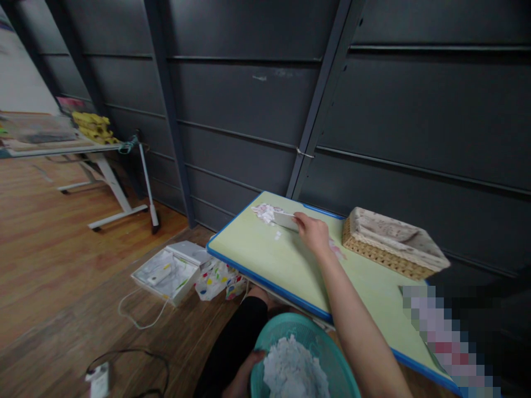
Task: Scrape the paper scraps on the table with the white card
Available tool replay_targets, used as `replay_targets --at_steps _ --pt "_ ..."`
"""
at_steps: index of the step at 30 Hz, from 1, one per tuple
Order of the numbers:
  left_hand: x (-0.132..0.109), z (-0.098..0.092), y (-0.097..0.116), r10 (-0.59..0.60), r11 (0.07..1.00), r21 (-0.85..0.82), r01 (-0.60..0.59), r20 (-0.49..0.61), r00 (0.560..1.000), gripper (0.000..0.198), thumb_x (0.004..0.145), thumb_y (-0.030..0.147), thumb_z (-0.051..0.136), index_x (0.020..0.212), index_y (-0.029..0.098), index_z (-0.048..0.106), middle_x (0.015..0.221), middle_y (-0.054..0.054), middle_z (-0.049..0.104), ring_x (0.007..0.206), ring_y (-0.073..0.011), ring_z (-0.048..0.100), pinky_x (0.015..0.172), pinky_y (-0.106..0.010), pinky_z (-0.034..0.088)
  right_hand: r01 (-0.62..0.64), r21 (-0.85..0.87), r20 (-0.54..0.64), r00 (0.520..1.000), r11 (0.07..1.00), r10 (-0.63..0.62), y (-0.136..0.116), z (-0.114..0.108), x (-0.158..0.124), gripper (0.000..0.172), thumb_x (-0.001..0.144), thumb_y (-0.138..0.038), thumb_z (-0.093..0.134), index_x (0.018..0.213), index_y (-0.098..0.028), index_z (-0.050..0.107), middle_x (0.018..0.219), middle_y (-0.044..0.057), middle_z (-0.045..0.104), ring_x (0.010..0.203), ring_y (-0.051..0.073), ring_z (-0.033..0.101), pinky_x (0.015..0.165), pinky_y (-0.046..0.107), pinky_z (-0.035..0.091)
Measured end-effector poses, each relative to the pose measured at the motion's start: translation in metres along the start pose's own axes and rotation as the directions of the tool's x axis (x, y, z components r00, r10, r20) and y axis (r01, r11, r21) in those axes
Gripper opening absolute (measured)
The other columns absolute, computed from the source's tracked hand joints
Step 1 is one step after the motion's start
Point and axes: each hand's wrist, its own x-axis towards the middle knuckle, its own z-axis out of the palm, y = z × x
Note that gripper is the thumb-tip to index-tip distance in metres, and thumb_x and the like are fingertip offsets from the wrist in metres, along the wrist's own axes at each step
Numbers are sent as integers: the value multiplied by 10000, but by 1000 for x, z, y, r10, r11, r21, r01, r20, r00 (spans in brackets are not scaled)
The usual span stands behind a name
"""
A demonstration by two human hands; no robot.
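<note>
My right hand (pixel 314 235) reaches across the table and is closed on a flat white card (pixel 285 220). The card stands on edge against a small heap of pale paper scraps (pixel 265 213) near the table's far left corner. A few white bits (pixel 277 236) lie apart from the heap. At the bottom, my left hand (pixel 245 377) grips the rim of a green plastic basket (pixel 259 337) below the table's front edge. White crumbly, pulp-like material (pixel 294 367) is piled in the basket. The left fingers are partly hidden.
A lined wicker basket (pixel 385 260) sits on the right of the blue-edged table (pixel 249 243) beside a dark wall (pixel 232 99). On the floor at left are an open white box (pixel 178 293), a dotted bag (pixel 213 281) and a power strip with cable (pixel 99 380).
</note>
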Motion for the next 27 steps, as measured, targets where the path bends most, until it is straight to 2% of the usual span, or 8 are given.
replay_targets --at_steps 5,9,14,17,21,24,27 --pt "-3 5 2 9 999 39 -11 51 999 564 573 564 675 953 149 702 1054 -89 734 1199 -366 515 1083 -388 244 11 61 -45 999 998 -9 -2 2 0 359 922 -372 380 1124 -235 643 926 70 723 777 207 653 666 265 390" --pt "0 -2 -1 17 999 28 -17 8 1000 592 571 551 679 1021 167 683 1094 -85 717 1260 -344 455 1082 -401 250 38 81 -18 999 996 -36 -7 3 0 352 914 -364 390 1127 -241 642 922 65 724 775 203 651 670 261 395" --pt "7 -12 -6 25 1000 14 -24 -51 998 664 504 585 696 1015 161 684 1139 -109 695 1236 -384 469 1073 -432 262 29 85 -1 1000 996 -29 -6 -3 -1 332 904 -366 406 1078 -247 663 913 63 726 768 209 654 678 271 400" --pt "5 -9 -5 37 999 -12 -38 -69 997 656 518 554 706 1027 142 678 1147 -115 692 1211 -400 490 1061 -453 285 28 138 -28 999 990 -24 -1 -9 -1 312 891 -368 428 1023 -245 683 915 59 726 789 209 655 698 274 408" --pt "-3 -1 1 30 997 -63 -33 -57 998 673 583 506 689 1112 94 630 1106 -159 703 1154 -408 542 1025 -508 321 -30 206 -104 993 978 52 8 -17 0 325 878 -377 432 993 -226 695 897 64 727 803 205 650 698 274 415" --pt "-7 0 10 64 996 -58 -74 -162 985 680 621 451 691 1168 61 584 1057 -163 723 1113 -376 585 1009 -475 353 -75 186 -115 989 980 98 13 -22 0 325 861 -374 442 972 -217 704 880 71 727 784 210 647 678 279 410" --pt "-12 -3 25 188 980 -18 -200 -261 947 593 714 381 646 1186 32 560 1030 -145 738 1116 -319 597 1000 -411 377 -107 125 -94 988 986 119 14 -25 0 309 853 -358 452 958 -224 710 872 73 727 782 214 643 670 283 401"
